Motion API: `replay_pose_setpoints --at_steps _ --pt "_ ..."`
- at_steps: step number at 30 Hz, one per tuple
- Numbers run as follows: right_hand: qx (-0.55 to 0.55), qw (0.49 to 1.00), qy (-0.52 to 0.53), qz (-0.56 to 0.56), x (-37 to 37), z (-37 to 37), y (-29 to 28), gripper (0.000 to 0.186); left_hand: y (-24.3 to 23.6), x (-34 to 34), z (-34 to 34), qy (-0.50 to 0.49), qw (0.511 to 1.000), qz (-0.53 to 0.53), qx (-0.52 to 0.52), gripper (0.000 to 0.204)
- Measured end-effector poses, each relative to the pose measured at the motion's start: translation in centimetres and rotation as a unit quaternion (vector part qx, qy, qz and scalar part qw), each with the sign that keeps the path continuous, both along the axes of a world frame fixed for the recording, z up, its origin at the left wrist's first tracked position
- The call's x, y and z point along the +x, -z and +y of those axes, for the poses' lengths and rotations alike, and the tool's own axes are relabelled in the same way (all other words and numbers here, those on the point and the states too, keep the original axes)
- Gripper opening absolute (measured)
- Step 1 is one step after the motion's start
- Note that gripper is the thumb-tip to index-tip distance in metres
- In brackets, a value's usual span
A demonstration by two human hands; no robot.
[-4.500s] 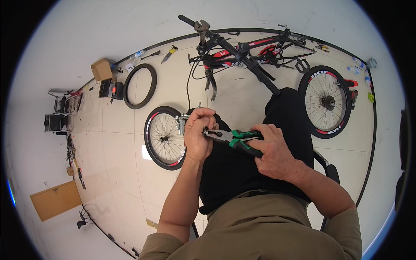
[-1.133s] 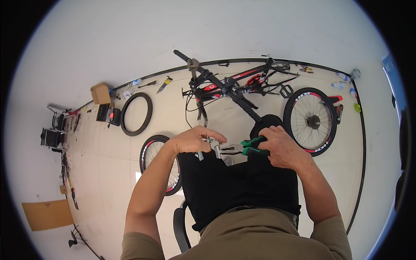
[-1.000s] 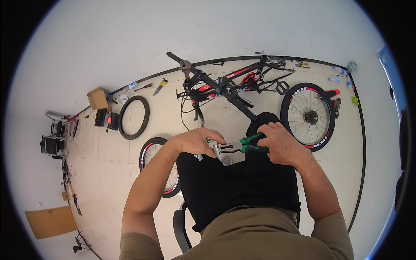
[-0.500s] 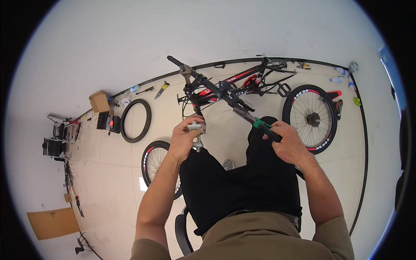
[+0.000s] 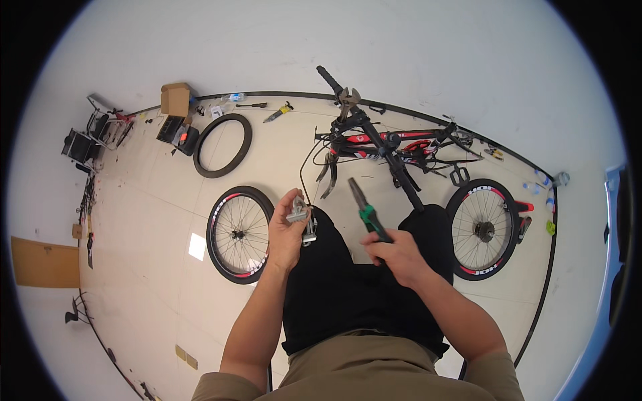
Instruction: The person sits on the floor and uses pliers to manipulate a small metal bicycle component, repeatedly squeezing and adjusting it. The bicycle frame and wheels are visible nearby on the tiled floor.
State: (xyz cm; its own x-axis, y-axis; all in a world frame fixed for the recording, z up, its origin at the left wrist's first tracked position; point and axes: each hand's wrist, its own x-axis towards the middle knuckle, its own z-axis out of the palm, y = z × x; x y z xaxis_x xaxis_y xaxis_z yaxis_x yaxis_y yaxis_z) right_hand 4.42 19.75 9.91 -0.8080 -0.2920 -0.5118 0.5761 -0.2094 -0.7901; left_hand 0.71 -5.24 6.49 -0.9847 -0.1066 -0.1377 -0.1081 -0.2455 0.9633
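In my left hand (image 5: 287, 235), over my left thigh, is a silver metal bicycle part (image 5: 298, 212) that looks like a brake; its fingers are closed round it. A black cable (image 5: 303, 175) runs from near this part up toward the handlebar. My right hand (image 5: 396, 252) grips pliers (image 5: 368, 212) with green and black handles, the jaws pointing up and left, apart from the silver part. Beyond my knees lies the black and red bicycle frame (image 5: 361, 140), without wheels. Its handlebar (image 5: 382, 142) slants down to my right knee, and an adjustable wrench (image 5: 348, 97) sits near its upper end.
A spoked wheel (image 5: 239, 267) lies at my left, another wheel (image 5: 483, 259) at my right. Farther left are a loose tyre (image 5: 205, 169), a black toolbox (image 5: 172, 132) and an open cardboard box (image 5: 175, 100). A yellow-handled tool (image 5: 279, 112) and plastic bottles (image 5: 550, 200) lie near the wall.
The view has shifted left. My right hand has brought the pliers away from the handlebar, toward my left hand. My left hand still holds the silver part, now turned a little.
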Motion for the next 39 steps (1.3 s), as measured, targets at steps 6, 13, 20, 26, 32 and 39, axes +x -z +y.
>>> replay_pose_setpoints --at_steps 6,13,20,26,32,39 --pt "0.05 0.996 0.069 -0.02 -4.3 -7.0 3.1 0.016 0.6 0.2 0.7 0.033 0.998 0.038 -0.028 0.058" --pt "-0.109 0.981 0.121 -0.109 -5.3 -9.5 6.1 0.019 0.9 1.3 2.3 0.123 0.98 0.05 -0.15 0.072" --pt "-0.311 0.942 0.084 -0.094 -4.1 -8.4 5.7 0.029 -1.0 1.5 2.5 0.177 0.898 0.205 -0.346 0.07" --pt "-0.347 0.932 0.094 -0.039 -4.3 -9.5 5.3 0.032 -2.4 1.7 2.4 0.149 0.952 0.16 -0.216 0.057" --pt "-0.293 0.946 0.119 -0.071 -3.9 -9.5 5.8 0.026 -2.8 2.2 1.9 -0.126 0.973 0.101 -0.167 0.023" --pt "-0.305 0.943 0.114 -0.067 -3.9 -10.8 5.3 0.019 -2.9 2.8 0.3 -0.079 0.985 -0.103 -0.114 0.036"
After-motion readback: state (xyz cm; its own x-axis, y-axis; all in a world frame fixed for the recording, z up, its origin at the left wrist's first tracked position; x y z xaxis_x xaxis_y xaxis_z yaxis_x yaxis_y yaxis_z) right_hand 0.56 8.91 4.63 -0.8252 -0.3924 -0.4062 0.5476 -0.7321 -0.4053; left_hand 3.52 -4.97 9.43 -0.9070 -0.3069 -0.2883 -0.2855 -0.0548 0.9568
